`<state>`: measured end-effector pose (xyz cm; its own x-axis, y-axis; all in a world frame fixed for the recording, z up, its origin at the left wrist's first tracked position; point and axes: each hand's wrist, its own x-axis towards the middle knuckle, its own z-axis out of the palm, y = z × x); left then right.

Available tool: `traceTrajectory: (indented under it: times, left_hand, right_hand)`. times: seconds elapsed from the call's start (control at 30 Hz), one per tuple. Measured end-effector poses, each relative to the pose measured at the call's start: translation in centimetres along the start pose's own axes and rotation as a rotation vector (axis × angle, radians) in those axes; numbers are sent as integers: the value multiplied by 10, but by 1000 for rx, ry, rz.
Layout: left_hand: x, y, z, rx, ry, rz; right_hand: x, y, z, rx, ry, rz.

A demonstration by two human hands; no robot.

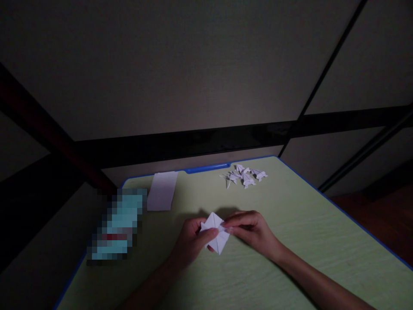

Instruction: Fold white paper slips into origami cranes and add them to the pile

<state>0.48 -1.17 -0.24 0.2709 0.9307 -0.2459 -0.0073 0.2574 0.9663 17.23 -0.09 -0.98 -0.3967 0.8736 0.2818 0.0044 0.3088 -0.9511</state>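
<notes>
A small white folded paper (pixel 215 221), diamond-shaped with creases running across it, is held a little above the table. My left hand (pixel 192 237) grips its left side, the thumb lying flat across the front and the fingers behind. At the right corner, my right hand (pixel 253 230) pinches a flap between thumb and fingertips. Behind the hands, several finished-looking folded paper figures (pixel 248 178) lie in a cluster on the table, with thin white strips beside them.
The pale green table (pixel 306 232) has a blue edge and a blue groove (pixel 208 168) at the back. White paper sheets (pixel 162 191) lie at the back left. A pixelated device-like rectangle (pixel 121 224) sits at the left edge. A panelled wall (pixel 180 73) stands behind.
</notes>
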Motion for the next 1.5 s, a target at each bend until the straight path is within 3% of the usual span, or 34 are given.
traceTrajectory:
  times: [0.13, 0.33, 0.6, 1.0, 1.2, 1.5]
  left_hand:
    - [3, -3, -2, 28, -3, -40]
    - [6, -5, -6, 122, -40, -14]
    - [4, -2, -2, 90, -23, 10]
    - [-1, -1, 7, 74, 42, 7]
    - [-1, -2, 11, 129, 120, 1]
    - [1, -6, 9, 102, 111, -11]
  right_hand:
    - [1, 2, -1, 27, -45, 21]
    - [3, 0, 3, 202, -70, 187]
    - [2, 0, 12, 307, 162, 328]
    - [0, -4, 21, 240, 351, 351]
    - [-1, -7, 21, 237, 337, 367]
    - [1, -4, 19, 290, 333, 345]
